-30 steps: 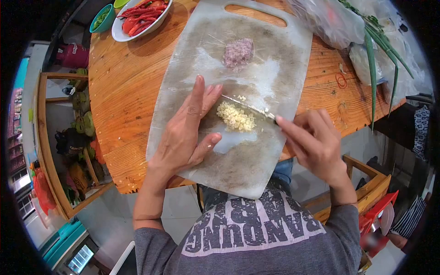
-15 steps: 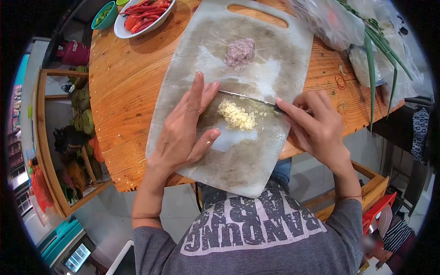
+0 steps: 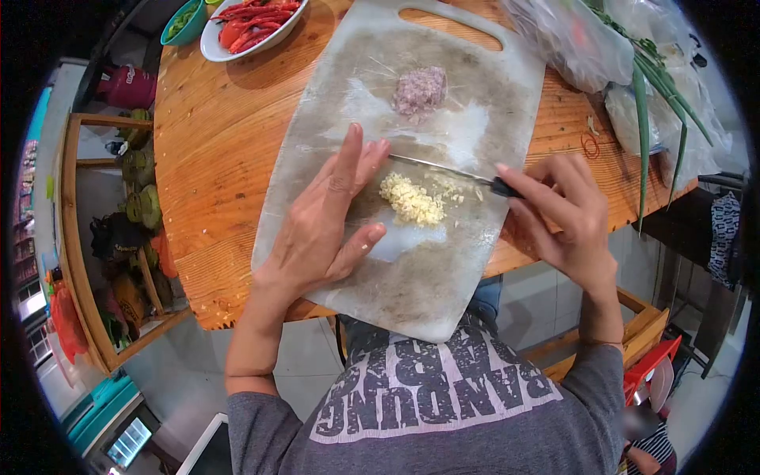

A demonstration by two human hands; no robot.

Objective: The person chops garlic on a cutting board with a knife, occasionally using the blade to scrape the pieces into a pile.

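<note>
My right hand [image 3: 564, 214] grips the black handle of a knife [image 3: 443, 169], whose thin blade lies across the cutting board [image 3: 348, 95]. At the blade's tip end are the fingers of my left hand [image 3: 328, 210], spread, with the thumb held apart and a small pale bit stuck on it. Just below the blade sits a heap of minced pale-yellow garlic [image 3: 413, 199], with a few loose bits to its right. Farther up the board is a mound of finely chopped purplish shallot [image 3: 419, 91].
A white bowl of red chillies [image 3: 252, 28] and a teal bowl of chopped greens [image 3: 184, 22] stand at the back left of the wooden table [image 3: 214, 158]. Plastic bags [image 3: 570, 47] and green onion leaves [image 3: 643, 134] occupy the right, beside a red rubber band [image 3: 590, 146].
My right hand has shifted slightly right with the knife, showing more of its black handle. My left hand has moved a little right, still spread. Some garlic bits now lie nearer the blade.
</note>
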